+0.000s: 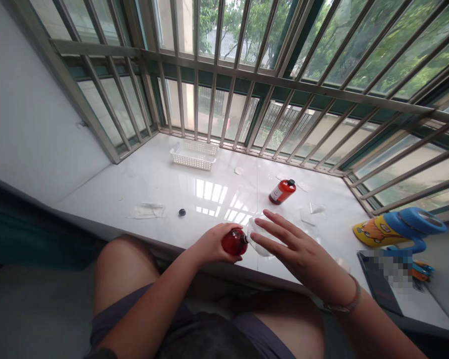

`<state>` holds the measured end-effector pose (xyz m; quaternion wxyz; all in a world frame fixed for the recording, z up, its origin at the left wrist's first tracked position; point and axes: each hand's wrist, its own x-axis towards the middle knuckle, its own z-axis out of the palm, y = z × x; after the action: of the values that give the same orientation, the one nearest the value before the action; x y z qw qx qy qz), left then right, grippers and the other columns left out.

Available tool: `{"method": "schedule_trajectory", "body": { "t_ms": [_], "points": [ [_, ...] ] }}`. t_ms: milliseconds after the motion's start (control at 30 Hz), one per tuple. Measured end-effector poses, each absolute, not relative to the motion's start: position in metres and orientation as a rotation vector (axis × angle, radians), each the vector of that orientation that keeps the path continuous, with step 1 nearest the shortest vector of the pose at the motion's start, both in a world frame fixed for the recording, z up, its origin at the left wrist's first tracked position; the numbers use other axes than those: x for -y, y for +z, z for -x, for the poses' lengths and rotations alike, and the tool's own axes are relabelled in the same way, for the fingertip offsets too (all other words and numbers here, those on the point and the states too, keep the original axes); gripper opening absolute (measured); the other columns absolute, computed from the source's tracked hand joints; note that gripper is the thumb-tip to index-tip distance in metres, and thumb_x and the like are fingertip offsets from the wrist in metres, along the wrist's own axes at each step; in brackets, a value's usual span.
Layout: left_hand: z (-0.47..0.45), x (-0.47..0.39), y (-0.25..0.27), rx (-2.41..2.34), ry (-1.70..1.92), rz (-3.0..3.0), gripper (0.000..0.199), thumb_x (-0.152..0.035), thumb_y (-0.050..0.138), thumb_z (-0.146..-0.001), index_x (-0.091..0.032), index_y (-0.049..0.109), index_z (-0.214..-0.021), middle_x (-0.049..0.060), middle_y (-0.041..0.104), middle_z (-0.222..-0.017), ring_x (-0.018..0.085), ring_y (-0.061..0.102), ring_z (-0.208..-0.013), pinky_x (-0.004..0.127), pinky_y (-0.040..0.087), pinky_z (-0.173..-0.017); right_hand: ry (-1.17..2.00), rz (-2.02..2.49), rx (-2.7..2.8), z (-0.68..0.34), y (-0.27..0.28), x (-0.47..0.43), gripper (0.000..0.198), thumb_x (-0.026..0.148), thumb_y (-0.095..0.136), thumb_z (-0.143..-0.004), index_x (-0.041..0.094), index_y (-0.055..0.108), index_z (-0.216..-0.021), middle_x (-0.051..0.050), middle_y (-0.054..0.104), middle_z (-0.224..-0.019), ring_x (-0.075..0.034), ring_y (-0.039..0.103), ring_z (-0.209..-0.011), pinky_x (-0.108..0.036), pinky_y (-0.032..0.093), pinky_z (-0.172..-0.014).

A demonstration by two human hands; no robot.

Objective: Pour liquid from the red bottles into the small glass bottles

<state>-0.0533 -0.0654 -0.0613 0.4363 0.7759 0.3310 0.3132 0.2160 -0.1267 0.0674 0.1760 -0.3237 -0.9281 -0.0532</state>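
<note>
My left hand [215, 244] is wrapped round a red bottle [233, 242], which lies tilted with its uncapped dark neck pointing right. The neck meets the edge of a whitish, see-through piece [264, 245], whose kind I cannot make out. Over that piece my right hand [295, 247] reaches with long, slightly spread fingers, their tips against it; the thumb is hidden. A small black cap [181, 212] lies on the white ledge to the left. Farther back, a second red bottle [282, 192] with a black cap and a pale label stands on the ledge.
A white perforated basket [193, 156] sits near the window bars. Flat clear wrappers [147, 210] lie at left, more plastic scraps [314, 214] at right. A round white piece [239, 170] is behind. At far right are a blue-and-yellow flask [391, 229] and a dark flat device [379, 284].
</note>
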Motion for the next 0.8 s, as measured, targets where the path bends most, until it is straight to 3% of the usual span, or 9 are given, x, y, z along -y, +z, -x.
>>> {"method": "schedule_trajectory", "body": {
  "t_ms": [367,600,800],
  "points": [
    [0.053,0.065,-0.062,-0.834,0.786,-1.905,0.085,-0.039,0.100,-0.064,-0.029,0.062,-0.140,0.008,0.071,-0.141,0.033,0.069,-0.126,0.047,0.056,-0.112,-0.090,0.922,2.603,-0.212,0.065,0.125,0.069,0.002,0.054,-0.103,0.037,0.049,-0.162,-0.005,0.055,-0.164,-0.029,0.040,-0.160,-0.053,0.047,-0.127],
    [0.056,0.066,-0.059,-0.843,0.790,-1.819,0.086,-0.035,0.100,-0.063,-0.029,0.062,-0.140,0.007,0.071,-0.140,0.032,0.070,-0.126,0.046,0.055,-0.113,0.061,1.019,2.311,-0.204,0.022,0.130,0.055,0.015,0.066,-0.102,0.029,0.052,-0.153,-0.016,0.058,-0.150,-0.034,0.051,-0.152,-0.055,0.059,-0.116],
    [0.065,0.065,-0.067,-0.904,0.869,-1.685,0.082,-0.038,0.099,-0.066,-0.028,0.059,-0.137,0.008,0.070,-0.139,0.030,0.069,-0.127,0.044,0.055,-0.113,0.288,1.214,1.896,-0.194,-0.040,0.138,0.075,0.029,0.076,-0.095,0.029,0.039,-0.161,-0.016,0.051,-0.146,-0.034,0.060,-0.138,-0.058,0.061,-0.109]
  ]
}}
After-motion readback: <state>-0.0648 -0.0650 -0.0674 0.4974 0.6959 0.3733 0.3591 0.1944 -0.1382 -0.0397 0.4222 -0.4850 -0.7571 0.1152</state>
